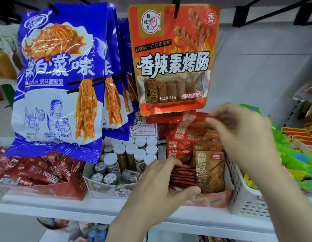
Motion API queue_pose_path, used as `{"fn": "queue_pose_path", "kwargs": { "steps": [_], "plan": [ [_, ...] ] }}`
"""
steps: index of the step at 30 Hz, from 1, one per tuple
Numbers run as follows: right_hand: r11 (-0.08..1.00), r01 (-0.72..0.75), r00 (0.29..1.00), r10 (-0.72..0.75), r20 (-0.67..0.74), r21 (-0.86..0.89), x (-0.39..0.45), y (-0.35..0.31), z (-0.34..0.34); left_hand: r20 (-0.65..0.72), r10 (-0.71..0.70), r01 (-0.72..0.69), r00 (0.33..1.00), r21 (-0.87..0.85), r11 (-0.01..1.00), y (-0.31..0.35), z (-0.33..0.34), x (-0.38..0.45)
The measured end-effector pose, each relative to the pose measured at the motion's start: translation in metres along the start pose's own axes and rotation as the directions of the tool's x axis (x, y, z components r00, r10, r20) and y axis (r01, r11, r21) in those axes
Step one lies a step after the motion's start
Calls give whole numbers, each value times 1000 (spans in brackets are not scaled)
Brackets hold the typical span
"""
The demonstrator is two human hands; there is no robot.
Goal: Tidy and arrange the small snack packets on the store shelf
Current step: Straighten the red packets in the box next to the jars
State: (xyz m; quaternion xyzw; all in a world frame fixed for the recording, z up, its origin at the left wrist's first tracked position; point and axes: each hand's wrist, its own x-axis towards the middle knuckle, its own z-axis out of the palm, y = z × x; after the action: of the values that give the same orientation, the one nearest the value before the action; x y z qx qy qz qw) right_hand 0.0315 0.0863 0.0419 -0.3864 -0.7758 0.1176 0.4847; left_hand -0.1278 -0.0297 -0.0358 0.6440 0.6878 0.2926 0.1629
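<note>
- Head view, hands: we find the left hand [162,179] curled round a stack of thin red packets [184,175] standing on edge in the red display box [209,199] at the near edge of the shelf [64,206]. The right hand [239,135] pinches one red packet [195,126] by its top edge, held above the far end of the same box.
- Head view, risks: we judge the upright stack could fan out or topple forward if the left hand eases off. The lifted packet hangs close under the hanging orange pouch [172,58] and could knock it. The tan packets [210,170] beside the stack may be pushed out of line.
- Head view, writing: the orange pouch reads 香辣素烤肠, 新旺龙, 净含量:38克, 调味面制品. The blue bag [59,81], far left, shows 白菜味 and 调味面制品. The red sachets [47,173] at near left read NESCAFÉ. We cannot read the labels on the white-capped jars [132,154].
</note>
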Motion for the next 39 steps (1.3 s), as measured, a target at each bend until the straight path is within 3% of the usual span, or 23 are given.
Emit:
{"fn": "queue_pose_path", "kwargs": {
  "steps": [3,6,9,12,15,19,25,27,30,31,33,35,37,39],
  "plan": [
    [976,-83,993,97,-61,204,7,0,-29,1,-71,70,998,-101,992,1,1,0],
    [926,-176,980,198,-30,334,6,6,-41,-75,-117,91,990,-285,954,5,-1,3],
    [879,-242,969,243,51,411,2,7,-38,-155,-165,53,974,-550,834,18,-4,7],
    [816,-275,961,248,122,508,0,6,-34,-89,-138,29,986,-734,679,31,-3,8],
    [802,-306,951,280,129,512,-1,12,-36,-32,-93,33,995,-785,619,36,-3,8],
    [861,-306,950,302,75,407,1,22,-38,56,-11,52,998,-810,584,38,-4,8],
    [854,-322,945,318,78,409,-1,24,-38,94,28,65,995,-842,536,38,-7,8],
    [830,-333,940,329,89,448,0,21,-37,137,11,120,991,-899,421,41,-9,8],
    [650,-399,913,350,211,647,-2,10,-33,304,-4,304,953,-952,10,52,-11,8],
    [574,-418,903,347,253,704,-3,6,-31,347,24,348,938,-934,-84,57,-10,8],
    [471,-448,888,336,315,760,-5,0,-26,389,64,394,919,-909,-138,65,-5,6],
    [467,-459,882,343,324,756,-7,-2,-21,376,56,380,925,-906,-187,67,1,3],
    [530,-445,888,362,283,722,-7,0,-21,348,-48,330,936,-917,-225,68,3,3],
    [494,-470,877,352,326,732,-5,4,-25,268,-212,238,940,-959,-156,63,5,6]
  ]
}}
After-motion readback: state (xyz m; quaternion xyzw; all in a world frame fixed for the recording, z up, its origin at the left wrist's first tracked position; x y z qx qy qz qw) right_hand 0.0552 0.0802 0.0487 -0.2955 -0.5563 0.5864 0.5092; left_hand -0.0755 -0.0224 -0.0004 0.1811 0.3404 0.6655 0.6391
